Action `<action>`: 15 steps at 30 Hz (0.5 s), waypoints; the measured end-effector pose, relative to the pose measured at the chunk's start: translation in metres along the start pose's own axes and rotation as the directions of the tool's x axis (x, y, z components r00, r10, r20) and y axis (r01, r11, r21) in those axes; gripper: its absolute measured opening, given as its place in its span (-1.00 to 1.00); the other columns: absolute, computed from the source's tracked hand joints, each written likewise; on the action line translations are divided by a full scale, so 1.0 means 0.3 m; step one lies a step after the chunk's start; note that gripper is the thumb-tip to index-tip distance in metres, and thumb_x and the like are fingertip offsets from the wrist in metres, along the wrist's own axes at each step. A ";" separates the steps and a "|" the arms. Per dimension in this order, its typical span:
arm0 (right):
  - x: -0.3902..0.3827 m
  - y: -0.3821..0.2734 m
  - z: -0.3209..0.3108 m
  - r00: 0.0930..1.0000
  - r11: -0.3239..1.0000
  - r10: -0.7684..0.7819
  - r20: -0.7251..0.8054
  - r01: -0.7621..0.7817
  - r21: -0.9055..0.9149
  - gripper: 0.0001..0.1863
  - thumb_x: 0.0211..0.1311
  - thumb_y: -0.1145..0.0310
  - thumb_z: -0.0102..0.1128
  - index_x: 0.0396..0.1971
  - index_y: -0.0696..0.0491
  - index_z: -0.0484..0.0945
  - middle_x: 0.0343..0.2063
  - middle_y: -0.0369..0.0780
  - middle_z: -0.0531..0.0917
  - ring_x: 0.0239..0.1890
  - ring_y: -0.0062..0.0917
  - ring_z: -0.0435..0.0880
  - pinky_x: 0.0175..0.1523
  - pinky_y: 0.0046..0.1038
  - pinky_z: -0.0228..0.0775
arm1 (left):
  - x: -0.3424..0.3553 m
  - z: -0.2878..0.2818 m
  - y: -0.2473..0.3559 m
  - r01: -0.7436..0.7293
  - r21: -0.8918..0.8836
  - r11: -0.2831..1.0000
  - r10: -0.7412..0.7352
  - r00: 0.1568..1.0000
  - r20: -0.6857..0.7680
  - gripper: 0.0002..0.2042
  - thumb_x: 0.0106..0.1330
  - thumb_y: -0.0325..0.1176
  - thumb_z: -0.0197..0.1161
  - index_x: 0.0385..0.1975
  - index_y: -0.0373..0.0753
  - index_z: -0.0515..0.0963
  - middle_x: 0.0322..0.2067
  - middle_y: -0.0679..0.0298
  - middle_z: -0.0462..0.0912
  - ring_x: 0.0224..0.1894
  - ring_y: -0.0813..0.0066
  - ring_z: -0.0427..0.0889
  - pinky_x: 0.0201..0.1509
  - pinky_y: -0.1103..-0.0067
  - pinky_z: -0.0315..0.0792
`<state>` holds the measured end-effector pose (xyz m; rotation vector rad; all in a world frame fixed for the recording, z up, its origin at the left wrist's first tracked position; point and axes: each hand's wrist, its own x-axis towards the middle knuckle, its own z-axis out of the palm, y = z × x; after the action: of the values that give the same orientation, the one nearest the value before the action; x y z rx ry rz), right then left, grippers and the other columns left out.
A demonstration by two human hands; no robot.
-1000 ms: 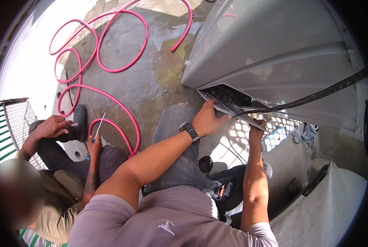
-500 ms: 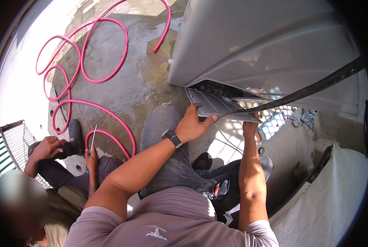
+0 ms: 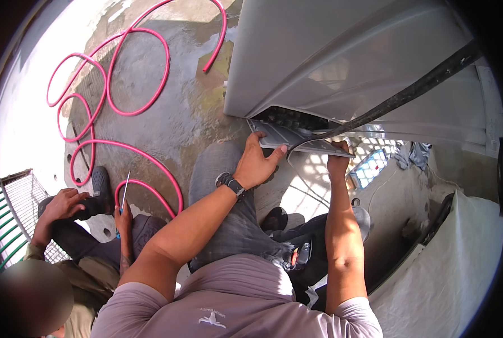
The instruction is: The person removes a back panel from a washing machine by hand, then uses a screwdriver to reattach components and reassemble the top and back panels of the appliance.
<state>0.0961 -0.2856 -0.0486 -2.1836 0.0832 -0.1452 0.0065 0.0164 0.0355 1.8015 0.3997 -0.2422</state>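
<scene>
A flat grey panel sits at an opening in the lower side of a large pale grey appliance cabinet, tilted against it with a dark gap behind. My left hand, wearing a black wristwatch, grips the panel's near edge toward its left end, thumb and fingers apart along it. My right hand holds the panel's right end, its fingertips partly hidden. A thick black hose runs across the cabinet and down over the panel between my hands.
A pink hose lies in loops on the wet concrete floor. At lower left a co-worker holds a screwdriver-like tool with a long thin shaft. A blue-and-white box and a white sheet are at right.
The panel has tilted closer to the cabinet opening and shows a narrower face. Both my hands have moved with it; my right fingers now show at its end. The view has shifted slightly.
</scene>
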 end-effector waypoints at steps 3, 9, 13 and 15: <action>0.018 0.029 -0.015 0.996 0.996 0.087 0.019 -0.086 -0.029 -0.85 0.17 0.51 0.28 -0.38 0.10 0.45 -0.47 -0.24 0.57 -0.36 -0.52 0.54 -0.16 -0.46 0.40 | 0.077 0.002 0.006 -0.060 -0.010 0.998 0.060 0.998 0.009 -0.12 0.29 0.19 0.24 0.21 -0.62 0.22 0.21 -0.34 0.33 0.30 -0.11 0.36 0.35 0.31 0.28; 0.066 -0.022 0.032 0.991 0.988 0.130 -0.016 -0.131 -0.084 -0.78 0.17 0.37 0.34 -0.30 0.11 0.48 -0.39 -0.14 0.67 -0.24 -0.35 0.68 -0.04 -0.32 0.45 | 0.234 -0.008 0.052 -0.075 -0.054 0.996 0.072 0.997 -0.040 -0.08 0.21 0.30 0.26 0.09 -0.65 0.31 0.05 -0.33 0.49 0.18 -0.10 0.50 0.25 0.30 0.36; 0.080 -0.093 0.031 0.955 0.953 0.298 0.000 -0.297 0.063 -0.51 0.17 0.30 0.37 0.09 0.05 0.46 -0.03 -0.09 0.63 -0.17 -0.37 0.68 -0.39 -0.37 0.49 | 0.227 -0.002 0.035 0.051 -0.049 0.998 -0.054 0.996 -0.073 -0.16 0.13 0.35 0.33 -0.02 -0.45 0.42 -0.34 0.21 0.49 -0.32 0.44 0.50 -0.20 0.50 0.45; 0.061 -0.118 -0.005 0.953 0.893 0.293 0.075 -0.301 0.334 -0.40 0.15 0.22 0.41 0.15 0.09 0.40 0.08 -0.12 0.55 -0.05 -0.39 0.62 -0.28 -0.41 0.52 | 0.221 -0.001 0.064 0.121 -0.044 0.992 -0.125 0.989 -0.085 -0.18 0.11 0.37 0.34 -0.07 -0.43 0.44 -0.37 0.26 0.45 -0.37 0.48 0.46 -0.31 0.52 0.41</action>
<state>0.1143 -0.2683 -0.0176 -1.7978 0.3532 0.0391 0.0748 0.0219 0.0283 1.7560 0.5750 -0.2410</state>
